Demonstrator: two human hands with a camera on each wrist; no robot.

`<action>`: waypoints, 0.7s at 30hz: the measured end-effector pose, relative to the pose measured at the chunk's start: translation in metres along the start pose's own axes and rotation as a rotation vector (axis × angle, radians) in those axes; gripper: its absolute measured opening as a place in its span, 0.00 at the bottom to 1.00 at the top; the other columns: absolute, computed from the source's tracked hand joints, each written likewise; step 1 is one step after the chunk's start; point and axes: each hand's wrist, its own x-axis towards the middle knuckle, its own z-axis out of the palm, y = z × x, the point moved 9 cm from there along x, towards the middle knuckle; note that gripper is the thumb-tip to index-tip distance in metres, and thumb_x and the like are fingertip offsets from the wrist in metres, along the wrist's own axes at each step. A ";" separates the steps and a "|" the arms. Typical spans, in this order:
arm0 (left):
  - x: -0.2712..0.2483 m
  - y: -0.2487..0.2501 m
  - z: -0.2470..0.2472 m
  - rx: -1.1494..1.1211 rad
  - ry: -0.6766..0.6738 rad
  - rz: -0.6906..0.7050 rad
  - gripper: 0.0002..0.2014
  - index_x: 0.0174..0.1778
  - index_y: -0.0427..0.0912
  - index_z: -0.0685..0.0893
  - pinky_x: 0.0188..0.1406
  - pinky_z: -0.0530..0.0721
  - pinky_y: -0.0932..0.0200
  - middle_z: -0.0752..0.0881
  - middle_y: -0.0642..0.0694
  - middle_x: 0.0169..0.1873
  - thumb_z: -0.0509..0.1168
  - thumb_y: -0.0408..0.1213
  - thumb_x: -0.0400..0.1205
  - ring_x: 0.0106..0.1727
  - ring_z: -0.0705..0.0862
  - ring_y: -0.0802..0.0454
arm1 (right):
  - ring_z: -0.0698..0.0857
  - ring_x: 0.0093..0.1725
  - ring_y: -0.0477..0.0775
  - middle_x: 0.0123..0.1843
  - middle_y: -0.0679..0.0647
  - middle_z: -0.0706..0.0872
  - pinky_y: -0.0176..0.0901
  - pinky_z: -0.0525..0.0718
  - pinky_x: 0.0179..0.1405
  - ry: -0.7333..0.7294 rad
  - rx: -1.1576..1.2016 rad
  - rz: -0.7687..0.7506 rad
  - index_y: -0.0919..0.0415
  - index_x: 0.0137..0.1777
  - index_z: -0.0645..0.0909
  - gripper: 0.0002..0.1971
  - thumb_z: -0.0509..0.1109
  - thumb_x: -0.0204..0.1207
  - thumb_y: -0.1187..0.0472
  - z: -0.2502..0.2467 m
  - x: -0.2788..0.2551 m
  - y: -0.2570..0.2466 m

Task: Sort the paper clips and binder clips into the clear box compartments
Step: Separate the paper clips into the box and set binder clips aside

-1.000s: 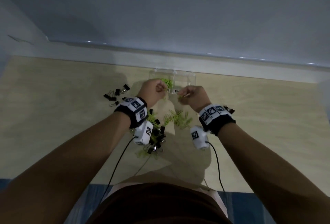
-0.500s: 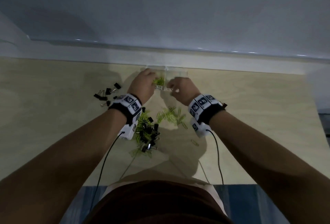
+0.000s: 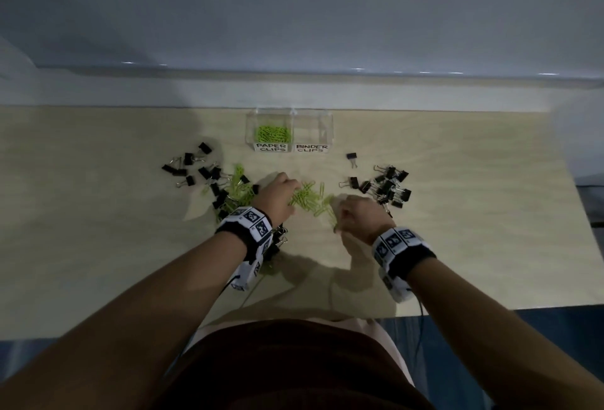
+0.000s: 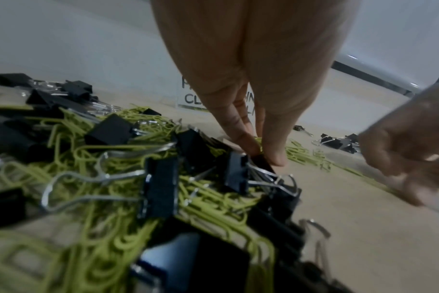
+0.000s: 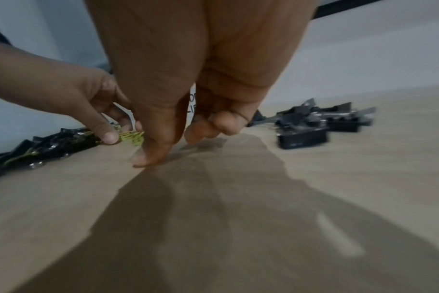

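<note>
Both hands are down on the table (image 3: 98, 246) among green paper clips (image 3: 305, 197). Left hand (image 3: 277, 195) pinches at them with thumb and fingers drawn together; whether it has one lifted I cannot tell. Right hand (image 3: 359, 217) has its fingers curled, thumb tip on the wood, its hold unclear. At 12 o'clock stands the box (image 3: 289, 115), paper clips in its left compartment. Binder clips (image 3: 389, 189) lie at 2 o'clock, more at 10.
</note>
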 end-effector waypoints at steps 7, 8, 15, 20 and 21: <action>-0.003 -0.001 -0.004 0.073 0.067 -0.037 0.32 0.71 0.39 0.72 0.66 0.77 0.47 0.74 0.40 0.63 0.76 0.38 0.72 0.63 0.77 0.42 | 0.74 0.64 0.60 0.64 0.57 0.72 0.57 0.77 0.67 0.087 0.054 0.054 0.60 0.67 0.70 0.33 0.79 0.64 0.54 -0.006 0.038 -0.027; -0.003 -0.001 -0.002 0.091 0.065 -0.046 0.33 0.70 0.39 0.73 0.66 0.77 0.46 0.74 0.41 0.63 0.76 0.40 0.71 0.63 0.76 0.42 | 0.72 0.65 0.61 0.65 0.58 0.71 0.58 0.75 0.68 0.070 0.027 0.043 0.59 0.70 0.69 0.36 0.80 0.64 0.52 -0.006 0.039 -0.031; 0.002 0.016 -0.002 0.095 0.091 0.004 0.16 0.55 0.40 0.79 0.51 0.76 0.54 0.80 0.43 0.53 0.73 0.37 0.73 0.56 0.80 0.44 | 0.79 0.54 0.62 0.58 0.59 0.74 0.56 0.80 0.59 0.003 0.001 -0.086 0.57 0.60 0.75 0.24 0.76 0.64 0.62 0.003 0.043 -0.057; 0.007 0.024 -0.002 0.153 0.024 0.065 0.13 0.57 0.39 0.79 0.53 0.80 0.48 0.80 0.40 0.52 0.67 0.33 0.77 0.54 0.81 0.40 | 0.82 0.54 0.64 0.56 0.63 0.83 0.45 0.76 0.50 0.021 -0.004 -0.103 0.63 0.57 0.80 0.14 0.69 0.70 0.65 -0.002 0.044 -0.052; 0.008 0.025 -0.002 0.169 0.009 0.070 0.14 0.59 0.38 0.79 0.53 0.80 0.48 0.80 0.39 0.53 0.65 0.32 0.78 0.54 0.81 0.39 | 0.83 0.53 0.64 0.55 0.63 0.84 0.45 0.77 0.49 0.026 -0.011 -0.097 0.63 0.56 0.81 0.14 0.68 0.71 0.65 -0.003 0.044 -0.050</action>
